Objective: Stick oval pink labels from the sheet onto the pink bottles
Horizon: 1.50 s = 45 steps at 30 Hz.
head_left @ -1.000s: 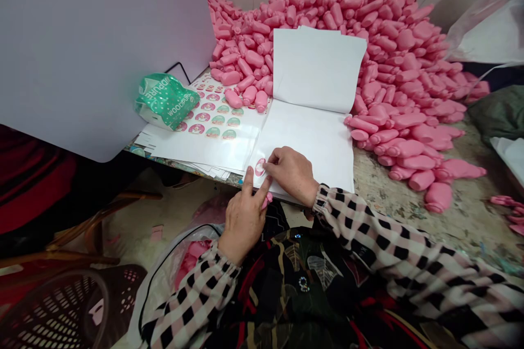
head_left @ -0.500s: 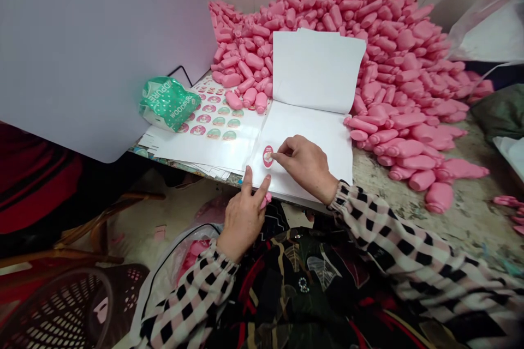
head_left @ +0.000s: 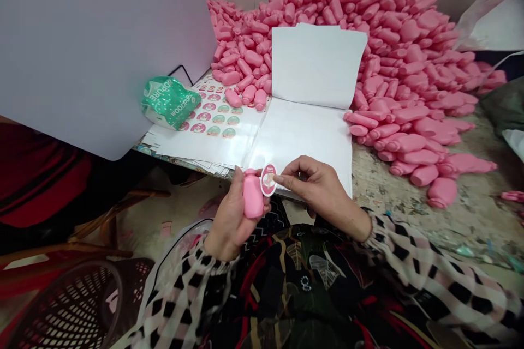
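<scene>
In my left hand (head_left: 233, 218) lies a small pink plastic bottle (head_left: 252, 196), neck pointing away from me, with the fingers wrapped round its sides. My right hand (head_left: 323, 188) pinches an oval pink-and-white sticker (head_left: 268, 180) between thumb and forefinger. The sticker is beside the bottle's right edge; whether the two touch I cannot tell. Behind the hands lies a white backing sheet (head_left: 303, 128), with another white sheet (head_left: 317, 65) folded up at its far end. To the left is a sheet of pink and green oval stickers (head_left: 192, 144).
A large heap of pink bottles (head_left: 409, 65) covers the back and right of the worktable (head_left: 380, 191). A green plastic packet (head_left: 170, 103) rests on the sticker sheet. A grey panel (head_left: 102, 38) stands at the left. Below it are a brown basket (head_left: 73, 300) and a wooden chair (head_left: 106, 226).
My right hand has lifted the sticker off the white sheet and brought it nearer to me. My left hand has come off the sheet and turned palm up, showing the pink bottle in it.
</scene>
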{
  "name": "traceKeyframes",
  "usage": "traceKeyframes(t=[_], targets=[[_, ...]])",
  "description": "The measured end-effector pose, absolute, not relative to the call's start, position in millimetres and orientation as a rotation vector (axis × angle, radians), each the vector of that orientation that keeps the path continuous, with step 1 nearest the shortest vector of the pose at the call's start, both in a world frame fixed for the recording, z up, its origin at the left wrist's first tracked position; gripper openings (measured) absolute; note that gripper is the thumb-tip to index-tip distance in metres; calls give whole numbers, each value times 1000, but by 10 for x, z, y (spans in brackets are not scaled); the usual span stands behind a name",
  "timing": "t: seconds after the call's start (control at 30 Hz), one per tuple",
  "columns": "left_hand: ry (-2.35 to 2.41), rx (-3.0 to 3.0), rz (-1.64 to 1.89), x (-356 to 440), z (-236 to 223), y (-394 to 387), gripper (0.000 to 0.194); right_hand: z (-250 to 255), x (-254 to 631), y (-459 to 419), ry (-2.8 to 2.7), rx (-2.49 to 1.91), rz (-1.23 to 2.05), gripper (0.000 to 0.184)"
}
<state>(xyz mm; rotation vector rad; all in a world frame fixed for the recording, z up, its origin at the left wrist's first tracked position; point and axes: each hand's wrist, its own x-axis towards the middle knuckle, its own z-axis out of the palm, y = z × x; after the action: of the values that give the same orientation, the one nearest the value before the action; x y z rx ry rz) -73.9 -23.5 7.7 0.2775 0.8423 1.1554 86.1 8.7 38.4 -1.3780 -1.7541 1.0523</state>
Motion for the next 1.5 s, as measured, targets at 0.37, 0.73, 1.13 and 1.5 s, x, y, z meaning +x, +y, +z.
traceKeyframes(t=[0.37, 0.73, 1.13, 1.5], targets=[[666, 235, 1010, -542, 40, -42, 49, 293, 978, -8, -1801, -1302, 1032, 17], [662, 241, 1021, -476, 68, -4, 46, 216, 986, 14, -1847, -1303, 995, 18], [715, 385, 970, -515, 86, -11, 49, 213, 1028, 58, -1954, -1298, 915, 16], [793, 555, 849, -568, 78, -6, 53, 327, 1201, 142, -2277, -1308, 662, 22]])
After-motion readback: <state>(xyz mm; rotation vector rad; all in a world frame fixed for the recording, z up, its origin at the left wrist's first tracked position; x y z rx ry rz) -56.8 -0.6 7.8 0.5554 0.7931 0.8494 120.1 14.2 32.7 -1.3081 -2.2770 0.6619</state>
